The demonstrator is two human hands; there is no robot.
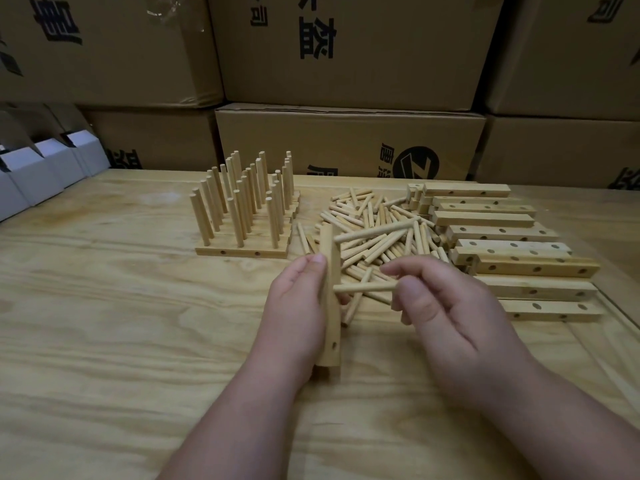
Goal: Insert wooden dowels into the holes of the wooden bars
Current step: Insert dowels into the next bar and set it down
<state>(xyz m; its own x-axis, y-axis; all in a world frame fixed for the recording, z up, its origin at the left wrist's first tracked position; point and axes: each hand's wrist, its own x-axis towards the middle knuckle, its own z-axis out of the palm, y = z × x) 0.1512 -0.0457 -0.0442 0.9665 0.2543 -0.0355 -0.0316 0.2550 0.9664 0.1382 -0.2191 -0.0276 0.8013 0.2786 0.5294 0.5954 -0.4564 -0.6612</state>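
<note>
My left hand (298, 306) grips a wooden bar (329, 344) that stands nearly upright above the table, one empty hole showing near its lower end. One dowel (377, 230) sticks out of its top end to the right. My right hand (446, 313) pinches a second dowel (363, 288) whose left tip meets the bar's middle. Behind the hands lies a loose heap of dowels (377, 216).
Several bars with upright dowels (242, 209) stand side by side at centre left. Empty drilled bars (512, 251) are piled at the right. White cartons (45, 168) sit at the far left; brown cardboard boxes (346, 140) wall off the back of the plywood table (104, 323).
</note>
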